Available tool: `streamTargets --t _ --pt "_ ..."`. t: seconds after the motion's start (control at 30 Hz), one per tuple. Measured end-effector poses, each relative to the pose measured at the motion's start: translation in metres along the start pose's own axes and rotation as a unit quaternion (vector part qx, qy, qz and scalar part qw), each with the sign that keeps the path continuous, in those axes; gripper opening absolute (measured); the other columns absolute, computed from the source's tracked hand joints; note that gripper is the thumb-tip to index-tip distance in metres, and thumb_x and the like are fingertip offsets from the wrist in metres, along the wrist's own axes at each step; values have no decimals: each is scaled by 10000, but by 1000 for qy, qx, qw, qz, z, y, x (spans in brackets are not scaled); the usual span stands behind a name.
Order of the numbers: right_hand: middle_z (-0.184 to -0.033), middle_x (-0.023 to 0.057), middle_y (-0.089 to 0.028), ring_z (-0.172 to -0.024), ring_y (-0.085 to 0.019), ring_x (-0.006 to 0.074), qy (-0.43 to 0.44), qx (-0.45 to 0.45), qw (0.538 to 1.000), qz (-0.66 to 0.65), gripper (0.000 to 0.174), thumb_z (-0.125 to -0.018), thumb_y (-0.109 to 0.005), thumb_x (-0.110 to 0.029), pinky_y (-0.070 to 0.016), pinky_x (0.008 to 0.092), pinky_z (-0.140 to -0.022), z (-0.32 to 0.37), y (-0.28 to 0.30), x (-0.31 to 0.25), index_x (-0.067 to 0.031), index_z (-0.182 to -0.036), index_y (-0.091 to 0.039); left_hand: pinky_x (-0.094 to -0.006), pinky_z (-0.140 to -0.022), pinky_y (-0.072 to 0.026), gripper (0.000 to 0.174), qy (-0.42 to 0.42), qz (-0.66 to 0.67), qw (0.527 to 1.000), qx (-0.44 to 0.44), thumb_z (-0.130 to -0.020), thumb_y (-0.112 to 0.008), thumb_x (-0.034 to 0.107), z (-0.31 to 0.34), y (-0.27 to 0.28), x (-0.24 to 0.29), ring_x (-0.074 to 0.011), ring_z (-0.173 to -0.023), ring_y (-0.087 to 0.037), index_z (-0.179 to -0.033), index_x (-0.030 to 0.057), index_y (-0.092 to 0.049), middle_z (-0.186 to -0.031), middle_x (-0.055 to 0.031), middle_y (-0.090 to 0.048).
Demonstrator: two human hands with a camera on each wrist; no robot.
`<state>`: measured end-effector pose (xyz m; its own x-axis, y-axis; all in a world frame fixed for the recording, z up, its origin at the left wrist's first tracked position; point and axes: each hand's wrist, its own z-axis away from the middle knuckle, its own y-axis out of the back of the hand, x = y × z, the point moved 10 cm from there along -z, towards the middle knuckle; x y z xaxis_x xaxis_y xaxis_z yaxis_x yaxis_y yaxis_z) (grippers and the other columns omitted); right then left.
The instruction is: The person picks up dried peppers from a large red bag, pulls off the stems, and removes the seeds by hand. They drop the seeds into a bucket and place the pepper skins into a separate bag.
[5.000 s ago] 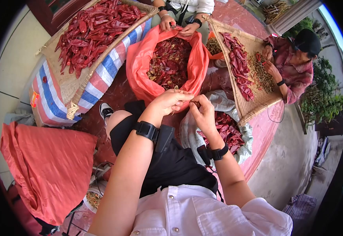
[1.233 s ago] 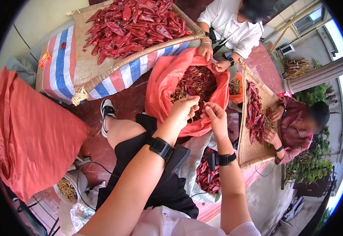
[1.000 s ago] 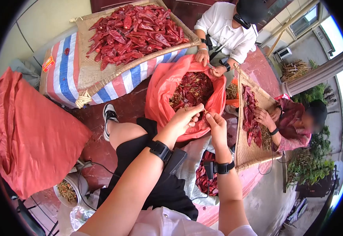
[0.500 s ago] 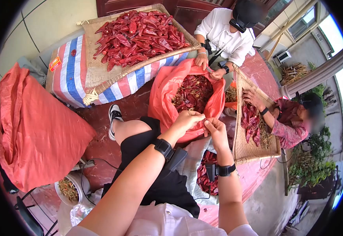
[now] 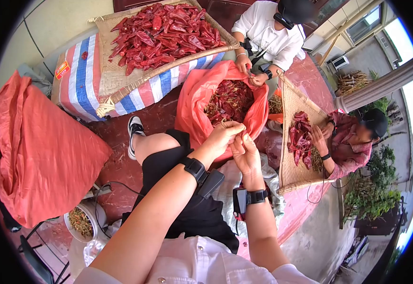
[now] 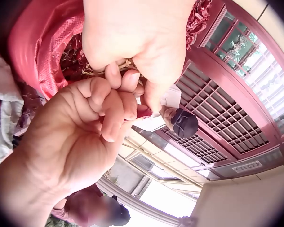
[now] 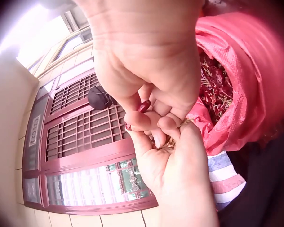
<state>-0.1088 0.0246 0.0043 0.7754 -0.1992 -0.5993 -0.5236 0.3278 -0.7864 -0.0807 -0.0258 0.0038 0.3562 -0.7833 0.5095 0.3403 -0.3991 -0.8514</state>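
Observation:
Both hands meet at the fingertips over the near rim of the open red woven sack [image 5: 194, 111], which is filled with dried red chilies and stems. My left hand [image 5: 223, 136] pinches at the meeting point, with thin dry chili stems [image 7: 169, 142] held in its curled fingers. My right hand [image 5: 245, 154] has its palm turned up and its fingers curled around a small dried red chili pepper [image 7: 144, 106]. In the left wrist view the chili's red end sticks out between the right fingers and the left thumb; the rest is hidden.
A woven tray [image 5: 107, 78] heaped with red chilies lies at upper left on a striped cover. At right a person sorts chilies on another tray [image 5: 289, 173]; a person in white sits opposite. A tall red sack [image 5: 50, 151] and a stem bucket [image 5: 97, 210] stand at left.
Over the last half second my right hand has shifted left and turned palm up under the left fingertips. Since five seconds ago the head view has swung, bringing the two other people further into view.

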Motion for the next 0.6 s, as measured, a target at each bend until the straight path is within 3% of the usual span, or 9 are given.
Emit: streamTargets --t 0.13,0.2,0.27,0.3,0.33,0.4,0.47,0.6 --pt "-664 -17 -478 -521 -376 62 -21 -58 998 -12 153 -875 -556 -190 -363 209 -576 -5 -16 2 -55 -810 -527 -257 -447 -483 132 -25 19 1000 -5 -856 -572 154 1 -1 6 -180 -462 -573 -835 31 -612 -603 -70 -594" --pt "-634 -20 -442 -487 -329 63 -20 -19 1000 0 177 -887 -535 -197 -328 213 -543 -7 -9 1 -52 -788 -509 -224 -472 -476 129 -24 23 999 1 -854 -575 156 3 -2 6 -150 -507 -590 -834 33 -609 -628 -59 -606" --pt "-622 -17 -438 -489 -334 63 -44 -47 998 0 174 -891 -526 -192 -338 217 -549 -6 -12 3 -49 -794 -508 -178 -452 -410 121 -31 14 999 30 -852 -582 162 4 1 9 -90 -493 -538 -837 45 -607 -636 -19 -595" --pt "-606 -15 -429 -478 -329 61 -38 -23 999 -2 169 -890 -525 -191 -348 220 -557 -6 -11 2 -41 -811 -518 -164 -426 -322 105 -28 -11 998 46 -852 -585 160 -1 7 7 -39 -466 -436 -834 58 -599 -597 41 -527" --pt "-606 -15 -429 -478 -329 61 -37 -21 999 -2 169 -890 -525 -191 -348 220 -557 -2 -8 0 -41 -811 -518 -174 -409 -253 101 -39 61 997 37 -855 -583 164 -2 12 8 -19 -443 -334 -817 70 -590 -565 77 -425" --pt "-604 -9 -431 -469 -334 65 -89 -107 990 32 162 -885 -533 -192 -375 233 -583 14 -16 8 -41 -826 -529 -170 -410 -250 107 -84 108 987 80 -861 -576 176 -6 32 28 -15 -449 -333 -815 79 -572 -564 87 -381" --pt "-608 0 -442 -482 -372 95 -78 -69 989 108 158 -884 -536 -201 -403 267 -619 26 7 18 -54 -825 -537 -173 -423 -261 104 -77 38 993 83 -864 -569 191 -7 37 30 -25 -472 -354 -842 89 -560 -592 78 -395" --pt "-694 20 -429 -625 -416 136 -77 -41 996 22 156 -865 -551 -200 -404 294 -625 52 43 17 -46 -850 -527 -200 -461 -315 120 -33 144 987 67 -861 -536 188 -9 33 18 -73 -515 -421 -800 85 -544 -662 20 -491"
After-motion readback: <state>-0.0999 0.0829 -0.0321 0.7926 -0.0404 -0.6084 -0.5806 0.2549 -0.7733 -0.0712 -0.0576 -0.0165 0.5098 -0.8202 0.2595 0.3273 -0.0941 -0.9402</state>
